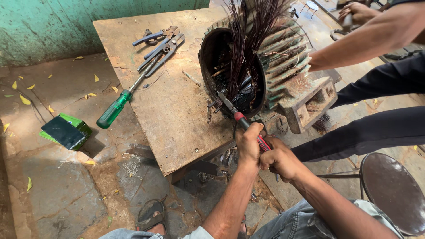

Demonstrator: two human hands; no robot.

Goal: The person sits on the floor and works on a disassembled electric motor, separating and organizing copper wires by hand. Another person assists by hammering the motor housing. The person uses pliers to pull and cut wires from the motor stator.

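Left hand [248, 144]: it is closing tight around the red handle of the pliers [241, 119], just behind the black jaws.
Right hand [280, 160]: it is clenching the rear end of the same handles, knuckles up, close against the left hand.
Pliers: the jaws are reaching into the lower mouth of the motor stator [265, 66], apparently biting on the winding wires; the exact bite is hidden in the dark bore.
Motor stator: the finned, rusty green housing is lying on its side at the near right corner of the table [177, 110], its foot overhanging the edge.
Winding wires [250, 31]: a dark bundle is sticking up and fanning out of the bore.
Slip risk: if the jaws are losing their bite under a two-handed pull, both hands may be jerking back toward the body.
Tip risk: with the housing sitting so near the edge, a hard pull may be dragging it off toward the legs and the sandalled foot [152, 215] below.
Cut risk: stiff wire ends and the rusty rim are lying close to the knuckles.
Other person's arm [367, 37]: it is resting on the far side of the housing, seemingly steadying it; a sudden shift could be catching it.
Loose tools: a green-handled screwdriver [121, 99] is overhanging the table's left edge and could be rolling off; more pliers [161, 46] are lying further back.
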